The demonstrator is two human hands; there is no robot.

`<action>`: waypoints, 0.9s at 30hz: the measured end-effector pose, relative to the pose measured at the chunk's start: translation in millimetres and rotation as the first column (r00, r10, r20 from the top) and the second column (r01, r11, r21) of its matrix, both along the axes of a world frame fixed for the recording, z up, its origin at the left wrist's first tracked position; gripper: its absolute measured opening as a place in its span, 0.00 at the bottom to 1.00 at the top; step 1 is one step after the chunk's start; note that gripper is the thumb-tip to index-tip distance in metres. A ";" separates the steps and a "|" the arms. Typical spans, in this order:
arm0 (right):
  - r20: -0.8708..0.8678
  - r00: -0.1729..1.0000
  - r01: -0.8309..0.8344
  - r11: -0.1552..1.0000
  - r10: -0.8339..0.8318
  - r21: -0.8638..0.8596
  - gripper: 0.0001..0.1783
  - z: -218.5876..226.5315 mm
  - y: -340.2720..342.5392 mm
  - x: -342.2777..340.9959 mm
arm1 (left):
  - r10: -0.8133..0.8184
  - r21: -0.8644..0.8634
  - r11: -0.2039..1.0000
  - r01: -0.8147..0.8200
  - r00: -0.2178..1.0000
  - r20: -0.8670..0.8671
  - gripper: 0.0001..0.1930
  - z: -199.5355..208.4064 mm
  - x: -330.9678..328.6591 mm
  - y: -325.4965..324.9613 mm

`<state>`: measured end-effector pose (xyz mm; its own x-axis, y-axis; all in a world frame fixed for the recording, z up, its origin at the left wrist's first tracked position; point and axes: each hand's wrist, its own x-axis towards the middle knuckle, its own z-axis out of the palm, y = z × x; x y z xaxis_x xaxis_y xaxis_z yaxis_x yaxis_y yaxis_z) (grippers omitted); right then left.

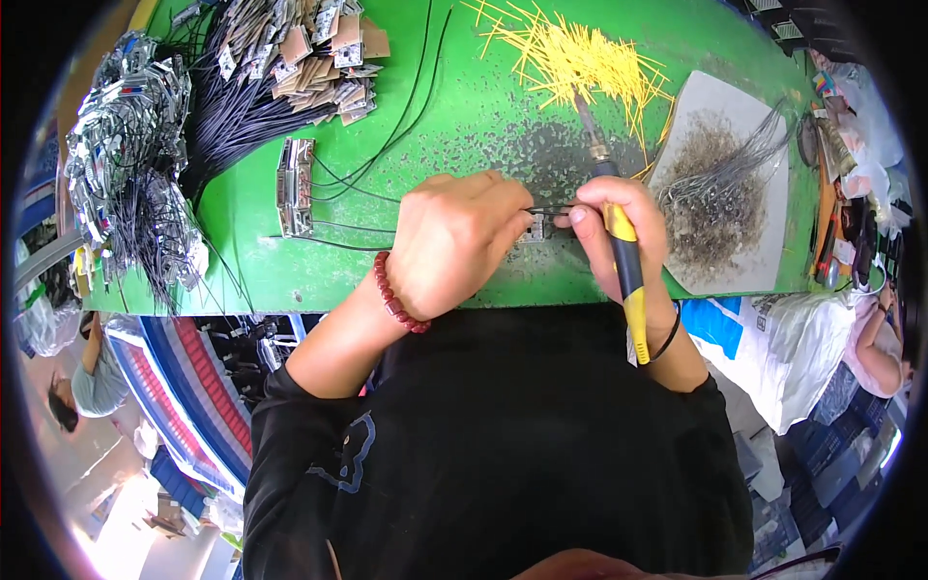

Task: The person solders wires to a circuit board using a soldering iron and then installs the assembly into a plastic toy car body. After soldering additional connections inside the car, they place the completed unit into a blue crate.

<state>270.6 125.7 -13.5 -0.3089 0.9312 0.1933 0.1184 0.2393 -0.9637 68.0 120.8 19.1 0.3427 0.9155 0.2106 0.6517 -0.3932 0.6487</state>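
Note:
My right hand is closed round a soldering iron with a yellow and black handle. Its metal shaft leans away from me toward a pile of thin yellow tubes. The thumb and fingertip of that hand also pinch the end of a thin black wire. My left hand is closed on black wires beside a small circuit board, partly hidden by the fingers. Left of it, a silvery rectangular module stands on the green bench, with black wires running from it toward my left hand.
Bundles of black wires with small boards lie at the far left, next to a heap of silvery modules. On the right, a pale sheet carries grey debris and fine wire strands. The green bench ends just before my body.

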 end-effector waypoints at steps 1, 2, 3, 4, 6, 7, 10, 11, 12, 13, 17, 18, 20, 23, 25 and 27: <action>-0.003 1.000 0.025 0.998 -0.024 0.053 0.11 -1.4 0.4 -3.6 | -0.004 -0.004 1.000 0.004 1.000 0.001 0.05 0.2 2.6 0.1; -0.010 1.000 -0.013 0.995 0.014 0.104 0.13 -3.3 2.3 -7.9 | 0.029 -0.029 0.999 -0.028 0.999 0.030 0.05 0.1 6.8 -1.7; 0.033 0.999 -0.003 0.987 -0.002 0.158 0.13 0.8 4.7 -12.8 | 0.063 -0.055 0.997 -0.060 0.996 0.058 0.05 0.5 11.1 -3.4; 0.075 0.997 0.004 0.977 -0.021 0.212 0.14 4.9 6.4 -16.0 | 0.107 -0.093 0.990 -0.101 0.993 0.057 0.04 4.0 14.9 -5.2; -0.002 1.000 0.019 1.000 -0.019 -0.005 0.15 -1.5 1.4 -9.6 | 0.134 -0.096 0.988 -0.125 0.985 0.104 0.05 -2.2 10.9 -5.1; -0.051 0.999 0.001 0.991 -0.008 -0.133 0.15 -3.6 -1.3 -5.9 | 0.162 -0.098 0.984 -0.148 0.975 0.153 0.05 -4.5 8.6 -5.1; -0.105 0.994 -0.003 0.991 -0.011 -0.133 0.15 -5.4 -3.4 -8.1 | 0.139 -0.075 0.989 -0.126 0.968 0.209 0.06 -4.5 3.0 -8.6; -0.112 0.994 0.003 0.991 -0.018 -0.135 0.15 -6.0 -3.1 -9.6 | 0.138 -0.078 0.989 -0.124 0.968 0.211 0.06 -4.5 3.2 -8.8; -0.043 0.998 0.035 0.995 -0.040 -0.094 0.16 -7.4 -3.2 -12.7 | 0.062 -0.021 0.998 -0.059 0.977 0.202 0.06 -4.8 3.9 -8.7; -0.040 0.998 0.037 0.995 -0.041 -0.097 0.16 -7.2 -2.3 -15.0 | -0.014 0.035 0.999 0.007 0.982 0.189 0.06 -4.7 4.4 -8.8; -0.068 0.998 0.008 0.994 -0.015 -0.109 0.18 -8.5 0.7 -19.3 | -0.049 -0.253 0.966 0.047 0.999 -0.001 0.06 -0.9 -1.8 -16.9; -0.071 0.997 0.031 0.994 -0.038 -0.104 0.18 -9.9 0.7 -18.3 | -0.045 -0.256 0.966 0.044 0.999 0.002 0.06 -1.8 -2.1 -18.7; 0.089 0.996 -0.017 1.000 0.017 -0.002 0.18 -11.1 0.4 -10.7 | 0.045 -0.206 0.978 -0.039 0.999 0.021 0.05 -4.0 -2.3 -22.1; -0.002 0.993 0.116 0.993 -0.116 0.014 0.17 -8.8 -2.9 -14.2 | 0.087 -0.166 0.982 -0.091 0.996 -0.033 0.04 -1.4 -2.9 -22.7; 0.077 0.994 0.063 0.991 -0.073 0.121 0.18 -10.3 -0.3 -11.2 | 0.110 -0.125 0.986 -0.111 0.994 -0.016 0.04 -4.1 -4.6 -23.7; 0.396 0.918 -0.116 0.941 -0.021 0.317 0.23 -8.4 0.3 -2.9 | 0.130 -0.083 0.988 -0.130 0.991 -0.003 0.03 -5.2 -7.5 -24.3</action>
<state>267.8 126.0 -21.8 -0.4648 0.8178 0.3394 0.4469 0.5476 -0.7074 60.5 96.5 14.0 0.2190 0.9666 0.1328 0.6918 -0.2499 0.6775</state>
